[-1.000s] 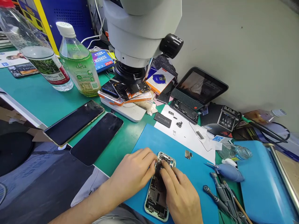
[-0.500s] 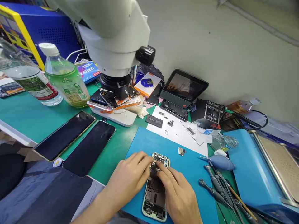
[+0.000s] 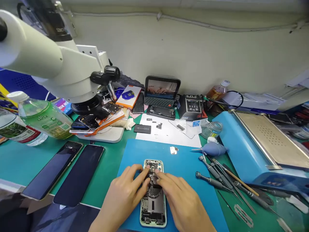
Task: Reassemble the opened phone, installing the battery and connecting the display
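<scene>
Bare left grip [image 3: 123,196], right grip [image 3: 183,203], sleeveless forearms

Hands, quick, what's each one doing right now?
Left hand: open, holding nothing, fingertips pressing on the opened phone.
Right hand: open, holding nothing, fingertips on the same phone.

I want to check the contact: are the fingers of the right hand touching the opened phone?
Touching. The head view shows the right hand with its fingertips pressed on the inner parts of the opened phone.
</scene>
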Action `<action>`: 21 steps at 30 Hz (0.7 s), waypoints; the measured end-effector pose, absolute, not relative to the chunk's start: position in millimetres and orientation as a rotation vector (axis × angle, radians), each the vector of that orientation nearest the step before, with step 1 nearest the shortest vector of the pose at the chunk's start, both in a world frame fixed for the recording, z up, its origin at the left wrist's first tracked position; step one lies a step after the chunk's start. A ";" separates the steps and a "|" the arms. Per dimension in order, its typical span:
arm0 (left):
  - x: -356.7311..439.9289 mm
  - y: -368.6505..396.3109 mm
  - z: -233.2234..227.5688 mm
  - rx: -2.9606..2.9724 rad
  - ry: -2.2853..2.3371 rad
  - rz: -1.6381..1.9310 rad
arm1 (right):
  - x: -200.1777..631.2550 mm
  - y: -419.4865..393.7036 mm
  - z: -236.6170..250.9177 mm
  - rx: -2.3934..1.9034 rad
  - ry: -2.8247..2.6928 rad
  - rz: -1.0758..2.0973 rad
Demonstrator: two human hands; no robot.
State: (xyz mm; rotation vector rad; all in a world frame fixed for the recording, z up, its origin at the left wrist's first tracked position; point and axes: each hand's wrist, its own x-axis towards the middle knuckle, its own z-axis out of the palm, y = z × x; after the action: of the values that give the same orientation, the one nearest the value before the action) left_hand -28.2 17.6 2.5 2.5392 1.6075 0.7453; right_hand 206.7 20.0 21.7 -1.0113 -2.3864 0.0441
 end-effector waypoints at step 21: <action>-1.9 -12.0 8.5 2.644 1.960 0.358 | 230.0 6.2 -0.4 -1.258 -1.995 0.123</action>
State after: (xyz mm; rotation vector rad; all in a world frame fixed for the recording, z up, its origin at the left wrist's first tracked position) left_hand -1.9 -12.0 8.5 2.6436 1.9596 0.3581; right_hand 230.0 6.2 -0.4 -1.2578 -1.9954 0.1231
